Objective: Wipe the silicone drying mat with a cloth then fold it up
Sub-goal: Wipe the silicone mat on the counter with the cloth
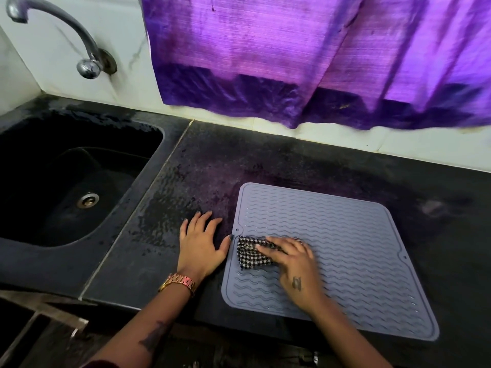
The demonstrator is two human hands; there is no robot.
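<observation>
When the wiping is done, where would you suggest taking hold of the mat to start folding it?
Probably the mat's near right corner, coming from the front edge of the counter. The mat lies flat, so fingers must peel up a thin rounded corner; that one is bare, while the right hand presses the cloth near the left edge.
</observation>
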